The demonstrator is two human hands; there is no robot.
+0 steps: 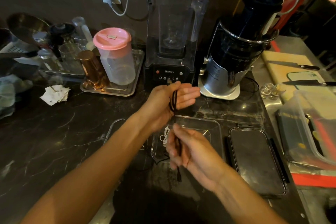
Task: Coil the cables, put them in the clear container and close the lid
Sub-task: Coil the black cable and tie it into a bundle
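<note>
**Black cable wound on the left hand above the open container**

At the far left, a crumpled paper (55, 94) lies on the dark, veined stone counter (54, 132), near a steel tray (109, 91) carrying a copper cup (93, 71) and a frosted plastic jug with a pink lid (113, 54). Behind the hands stands a black blender (171, 42) with a clear housing.

The left hand (167, 100) is raised at centre, palm turned inward, fingers straight and reaching to the right, thumb up. Loops of a thin, braided black cable (174, 102) wrap across its palm; the thumb appears to trap the strands near the top, though the exact grip is hard to tell. From the loops the cable runs straight down to the right hand (189, 149), which is below and nearer the camera, its fingers curled round the strand. The cable's plug end hangs out beneath that hand.

Under both hands sits the clear container (216, 132), a shallow rectangular plastic box, open. A small coiled white cable (164, 135) lies inside, at its left end, just left of the right hand's fingers. The lid (258, 162), clear with a dark rim, lies flat on the counter just to the container's right. Farther right stands a black-and-silver juicer (236, 51), and a larger clear tub (312, 125) rests at the edge.
</note>
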